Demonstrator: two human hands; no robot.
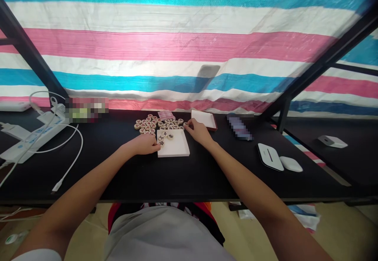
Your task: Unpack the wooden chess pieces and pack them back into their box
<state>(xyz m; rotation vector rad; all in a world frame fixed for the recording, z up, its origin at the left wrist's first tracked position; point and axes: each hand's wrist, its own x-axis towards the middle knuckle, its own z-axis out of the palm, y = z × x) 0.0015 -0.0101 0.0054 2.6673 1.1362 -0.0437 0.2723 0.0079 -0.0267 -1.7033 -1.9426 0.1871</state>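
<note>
Against the left edge of the white tray, curled fingers of the left hand touch a disc; fingertips of the right hand meet the disc pile near the far edge of the tabletop. Neither grip is clear.

This looks like a makeshift work booth rather than a home or office. A striped tarpaulin in pink, white and blue serves as its wall, hung behind slanting black metal frame poles. A plain black surface carries a white power strip with trailing charging cables, small white devices, wooden xiangqi pieces and a white box tray. A second black surface just beside it on the right holds another white device, suggesting a row of like stations.
</note>
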